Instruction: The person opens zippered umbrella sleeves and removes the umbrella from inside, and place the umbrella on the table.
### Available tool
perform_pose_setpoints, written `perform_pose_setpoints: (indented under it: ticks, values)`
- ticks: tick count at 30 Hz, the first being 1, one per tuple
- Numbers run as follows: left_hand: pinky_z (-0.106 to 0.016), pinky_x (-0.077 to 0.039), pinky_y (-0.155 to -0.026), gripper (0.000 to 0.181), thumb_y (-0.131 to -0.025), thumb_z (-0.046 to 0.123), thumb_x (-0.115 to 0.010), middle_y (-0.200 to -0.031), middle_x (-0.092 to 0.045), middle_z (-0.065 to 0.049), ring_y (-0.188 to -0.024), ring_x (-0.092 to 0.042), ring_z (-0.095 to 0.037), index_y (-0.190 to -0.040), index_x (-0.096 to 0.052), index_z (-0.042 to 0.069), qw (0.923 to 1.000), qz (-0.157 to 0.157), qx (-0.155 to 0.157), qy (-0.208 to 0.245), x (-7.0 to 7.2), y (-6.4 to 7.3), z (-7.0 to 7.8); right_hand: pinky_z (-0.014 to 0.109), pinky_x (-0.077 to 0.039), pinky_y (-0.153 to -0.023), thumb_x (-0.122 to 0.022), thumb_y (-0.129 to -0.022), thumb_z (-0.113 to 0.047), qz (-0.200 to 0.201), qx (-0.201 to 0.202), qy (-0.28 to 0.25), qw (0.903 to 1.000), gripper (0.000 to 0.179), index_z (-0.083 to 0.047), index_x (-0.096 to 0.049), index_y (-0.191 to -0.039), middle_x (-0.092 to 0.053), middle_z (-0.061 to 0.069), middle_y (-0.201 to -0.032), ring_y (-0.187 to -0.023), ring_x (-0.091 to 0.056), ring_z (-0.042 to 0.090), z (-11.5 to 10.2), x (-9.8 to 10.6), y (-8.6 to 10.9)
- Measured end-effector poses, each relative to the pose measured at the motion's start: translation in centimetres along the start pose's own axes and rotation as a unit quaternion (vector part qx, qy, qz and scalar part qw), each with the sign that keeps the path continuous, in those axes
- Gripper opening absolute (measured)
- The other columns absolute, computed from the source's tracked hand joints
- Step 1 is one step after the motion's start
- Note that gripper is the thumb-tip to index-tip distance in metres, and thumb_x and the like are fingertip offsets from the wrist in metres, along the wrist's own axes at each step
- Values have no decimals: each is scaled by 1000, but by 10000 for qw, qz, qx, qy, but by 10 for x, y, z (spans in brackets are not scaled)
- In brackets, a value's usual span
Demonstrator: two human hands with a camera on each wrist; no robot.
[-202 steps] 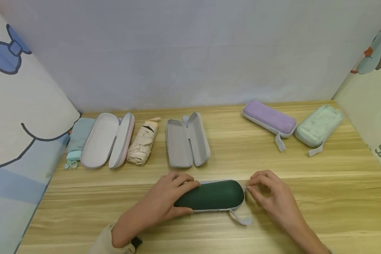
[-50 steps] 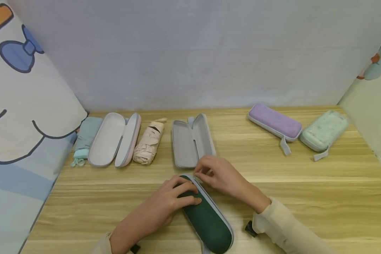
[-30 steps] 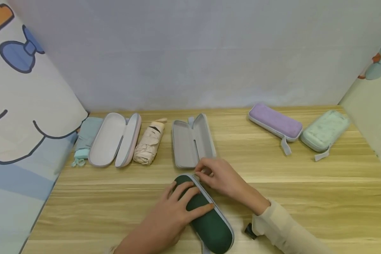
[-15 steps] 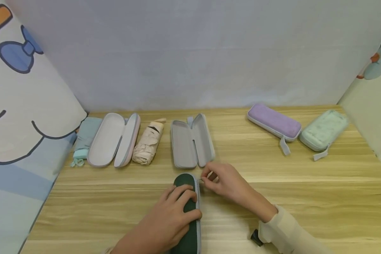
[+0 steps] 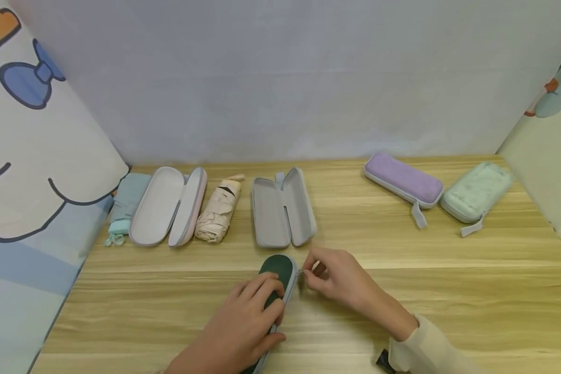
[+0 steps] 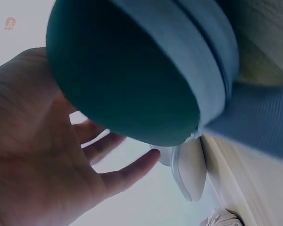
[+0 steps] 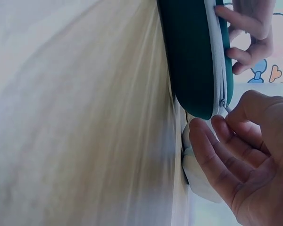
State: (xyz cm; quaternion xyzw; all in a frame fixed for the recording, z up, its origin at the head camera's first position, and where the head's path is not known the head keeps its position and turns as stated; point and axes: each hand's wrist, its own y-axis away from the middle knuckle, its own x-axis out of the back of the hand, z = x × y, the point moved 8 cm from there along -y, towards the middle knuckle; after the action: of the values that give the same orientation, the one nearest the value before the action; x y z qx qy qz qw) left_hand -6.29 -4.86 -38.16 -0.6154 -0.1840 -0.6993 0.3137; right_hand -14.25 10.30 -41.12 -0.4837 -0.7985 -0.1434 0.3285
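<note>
An oblong dark green zip case point(image 5: 278, 265) with a pale grey zipper band lies on the table in front of the person, its far end tipped a little to the right. My left hand point(image 5: 243, 322) grips it from above and the left, fingers bent over the top to the zipper side. At the far right corner my right hand point(image 5: 338, 275) pinches the small zipper pull point(image 7: 225, 106) between thumb and index finger. In the right wrist view the zipper looks closed along the visible side. A grey strap point(image 6: 254, 122) sticks out from the case in the left wrist view.
Behind stand an open grey case point(image 5: 271, 213), a rolled beige umbrella point(image 5: 218, 210), an open pink-and-white case point(image 5: 155, 208) and a rolled blue umbrella point(image 5: 128, 200). A purple case point(image 5: 404, 179) and a mint case point(image 5: 478, 192) lie back right, near the wall.
The green case, first lying crosswise, has been turned until its far end now leans right. My right hand, on the zipper pull, has lately moved right and nearer; my left hand has shifted its grip.
</note>
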Motion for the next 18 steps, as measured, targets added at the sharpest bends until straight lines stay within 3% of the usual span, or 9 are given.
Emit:
perform_pose_setpoints:
  ticks: [3,5,7,10,13,18]
  values:
    - [-44,-57,-90,46,-83,49,-86,-135,-54,-4,-129,-52,-24,-113,-64,20,9991,-33,414,49,1,2,-6,23,-58,-68,-71,-89,-5,56,15,4,10000,14,-18,-66,-88,-78,-1,-92,-79,-73,6,0,1,2]
    - [-45,-58,-92,62,-83,48,-86,-140,-52,-11,-128,-54,-28,-130,-62,16,9958,-96,886,226,0,3,-12,24,-58,-69,-71,-88,-5,91,14,22,10000,14,-18,-66,-88,-78,-1,-92,-78,-73,6,1,1,2]
    - [-46,-57,-95,77,-83,45,-87,-142,-51,-17,-126,-57,-32,-144,-55,11,9887,-112,1394,541,-1,6,-18,24,-58,-69,-71,-88,-5,105,6,20,9999,14,-18,-66,-88,-78,-1,-92,-78,-73,5,1,1,3]
    - [-46,-57,-94,88,-83,39,-89,-141,-51,-20,-122,-60,-35,-153,-46,7,9752,-48,1983,980,-2,9,-23,24,-58,-69,-71,-88,-6,123,-9,11,9999,14,-18,-66,-88,-78,-2,-91,-78,-73,5,2,2,5]
    - [-45,-57,-93,91,-81,35,-91,-137,-53,-18,-118,-61,-33,-153,-46,6,9702,53,2143,1126,-1,10,-24,24,-58,-69,-71,-88,-6,141,-57,-10,9999,14,-19,-66,-89,-78,-2,-91,-78,-73,4,3,2,6]
    - [-44,-57,-91,89,-79,35,-92,-137,-53,-17,-115,-61,-32,-151,-48,6,9712,12,2124,1079,-1,10,-25,23,-57,-68,-72,-88,-6,147,-123,-43,9998,13,-19,-66,-89,-78,-2,-93,-79,-73,4,5,2,7]
